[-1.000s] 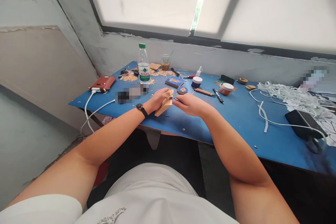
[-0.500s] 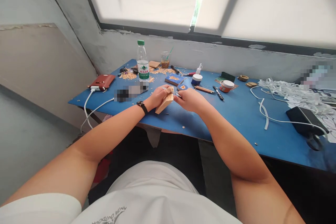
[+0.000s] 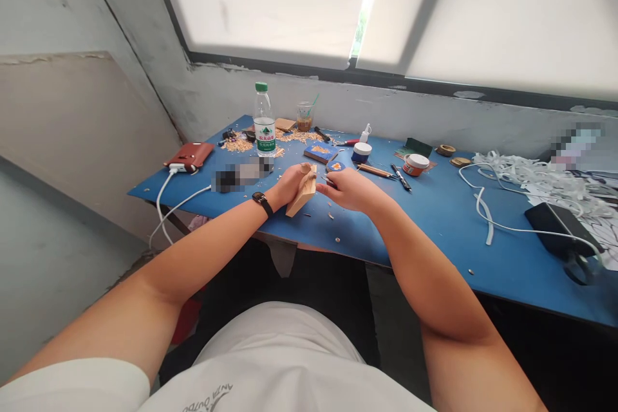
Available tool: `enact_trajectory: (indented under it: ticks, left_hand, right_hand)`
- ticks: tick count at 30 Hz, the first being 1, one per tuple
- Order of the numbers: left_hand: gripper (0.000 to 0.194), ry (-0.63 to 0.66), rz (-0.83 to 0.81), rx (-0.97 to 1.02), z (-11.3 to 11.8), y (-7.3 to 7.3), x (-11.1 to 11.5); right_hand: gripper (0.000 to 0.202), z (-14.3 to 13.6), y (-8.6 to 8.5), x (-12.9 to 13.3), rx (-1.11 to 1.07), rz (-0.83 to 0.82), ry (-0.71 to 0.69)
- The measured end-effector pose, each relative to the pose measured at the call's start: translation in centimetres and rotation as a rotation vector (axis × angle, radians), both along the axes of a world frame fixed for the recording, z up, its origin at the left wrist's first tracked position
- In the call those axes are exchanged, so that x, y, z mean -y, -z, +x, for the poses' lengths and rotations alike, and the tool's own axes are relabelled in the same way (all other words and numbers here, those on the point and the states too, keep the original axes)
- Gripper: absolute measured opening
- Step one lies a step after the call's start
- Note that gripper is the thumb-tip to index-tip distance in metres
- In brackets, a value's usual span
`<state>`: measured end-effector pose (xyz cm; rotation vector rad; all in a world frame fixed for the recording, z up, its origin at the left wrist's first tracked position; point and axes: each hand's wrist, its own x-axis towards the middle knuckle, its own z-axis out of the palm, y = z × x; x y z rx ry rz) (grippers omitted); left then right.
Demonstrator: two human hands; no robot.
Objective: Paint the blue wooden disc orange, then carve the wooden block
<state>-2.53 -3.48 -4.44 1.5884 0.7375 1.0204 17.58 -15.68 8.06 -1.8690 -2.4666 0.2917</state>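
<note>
My left hand point(image 3: 293, 184), a dark watch on its wrist, is wrapped round a pale wooden block point(image 3: 302, 196) held tilted above the near table edge. The block's top end looks cut and rough. Just to the right, my right hand point(image 3: 346, 188) is closed round a small carving knife point(image 3: 328, 181). Only a short bit of the tool shows by the thumb; its handle is hidden in the fist. A narrow gap lies between the tool and the block. Small wood chips point(image 3: 330, 215) lie on the table below the hands.
Behind the hands on the blue table point(image 3: 429, 232) are a blue carved block point(image 3: 320, 152), a paint jar point(image 3: 361, 152), pencils point(image 3: 374, 170) and a pen point(image 3: 401, 177). A water bottle point(image 3: 264, 129) stands near wood shavings point(image 3: 236, 141). A cable crosses to a black device point(image 3: 562, 228).
My right hand has drawn slightly away from the block, opening a gap between tool and wood. More chips show on the table under the hands. The view has shifted a little.
</note>
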Motion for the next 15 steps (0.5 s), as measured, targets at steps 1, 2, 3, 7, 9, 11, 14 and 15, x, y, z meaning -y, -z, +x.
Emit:
enact_trajectory:
  ticks: [1,2,3,7,9,11,14,15]
  left_hand:
    - [0.068,0.006,0.005,0.003,0.1,0.0,0.1]
    - [0.067,0.010,0.014,0.004,0.1,0.0,0.2]
    - [0.064,0.018,0.022,0.001,0.2,-0.1,0.4]
    - [0.051,0.041,0.065,-0.067,0.1,-0.5,0.5]
    - [0.047,0.052,0.092,-0.111,-0.1,-0.8,0.5]
    - [0.044,0.077,0.122,-0.139,-0.3,-1.0,0.5]
    - [0.039,0.134,0.148,-0.157,-0.7,-1.3,0.6]
    - [0.038,0.145,0.146,-0.158,-0.8,-1.4,0.7]
  right_hand:
    - [0.046,0.0,-0.1,0.2,-0.016,-0.006,-0.030]
    - [0.045,0.0,-0.1,0.3,-0.030,-0.015,-0.055]
    - [0.044,0.1,-0.1,0.4,-0.042,-0.026,-0.075]
    - [0.046,0.4,0.0,0.4,-0.062,-0.069,-0.092]
    - [0.048,0.6,0.2,0.1,-0.064,-0.082,-0.077]
    - [0.048,0.7,0.4,-0.2,-0.064,-0.088,-0.064]
    - [0.050,0.9,0.5,-0.5,-0.060,-0.076,-0.068]
    - [0.050,0.9,0.6,-0.5,-0.052,-0.069,-0.067]
